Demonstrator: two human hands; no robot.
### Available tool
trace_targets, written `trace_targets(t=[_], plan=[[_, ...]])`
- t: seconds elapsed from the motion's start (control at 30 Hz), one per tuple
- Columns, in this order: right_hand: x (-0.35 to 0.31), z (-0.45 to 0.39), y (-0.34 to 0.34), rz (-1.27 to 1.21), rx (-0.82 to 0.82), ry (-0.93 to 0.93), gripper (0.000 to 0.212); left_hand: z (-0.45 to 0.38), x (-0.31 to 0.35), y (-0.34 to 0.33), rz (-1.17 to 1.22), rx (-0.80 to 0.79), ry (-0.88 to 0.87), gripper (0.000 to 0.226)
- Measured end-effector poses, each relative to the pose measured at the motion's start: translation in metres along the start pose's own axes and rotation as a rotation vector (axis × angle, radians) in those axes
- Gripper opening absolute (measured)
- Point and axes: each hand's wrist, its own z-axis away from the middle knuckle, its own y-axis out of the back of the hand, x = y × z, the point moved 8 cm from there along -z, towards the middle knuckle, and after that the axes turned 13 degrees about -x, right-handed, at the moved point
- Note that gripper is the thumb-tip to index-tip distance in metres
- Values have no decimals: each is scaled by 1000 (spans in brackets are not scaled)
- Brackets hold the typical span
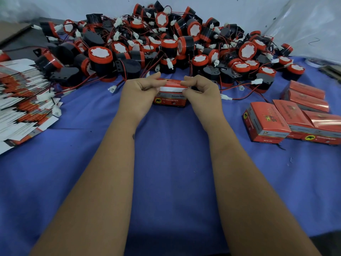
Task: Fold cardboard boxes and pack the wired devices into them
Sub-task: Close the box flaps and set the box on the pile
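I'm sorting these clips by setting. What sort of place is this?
Probably a small packing workstation. A heap of wired devices, a stack of flat unfolded boxes and finished boxes lie on a blue cloth, while both hands close a box.

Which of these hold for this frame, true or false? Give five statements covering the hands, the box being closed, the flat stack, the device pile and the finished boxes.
1. Both hands grip one red box. True: the left hand and right hand pinch the top flap of the red box.
2. The flat unfolded cartons lie on the person's right. False: the flat cartons are fanned out on the left.
3. The wired devices are piled behind the held box. True.
4. The closed boxes sit on the person's left. False: they are grouped on the right.
5. The cloth on the table is green. False: it is blue.
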Motion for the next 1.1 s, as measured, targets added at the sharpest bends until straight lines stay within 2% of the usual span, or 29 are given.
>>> trace_targets(t=[0.17,0.33,0.4,0.47,0.6,0.83,1.03,1.1], plan=[[6,-2,2,-126,12,-42,32,1,-2,1,-9,36,62,44],[7,-2,2,-209,20,-60,37,6,19,-8,-419,45,-85,22],[6,-2,1,-185,20,-53,39,7,27,-13,-623,54,-147,21],[6,-1,2,-150,21,-46,39,7,29,-17,-725,56,-151,25],[8,-3,2,-70,25,-51,38,5,23,-15,-711,90,-107,25],[11,-6,2,-9,35,-58,41,8,18,-10,-497,118,-52,27],[7,-3,1,103,63,-65,38,4,8,-12,-633,31,51,34],[1,0,3,292,100,-49,32,3,4,-14,-653,-15,81,40]])
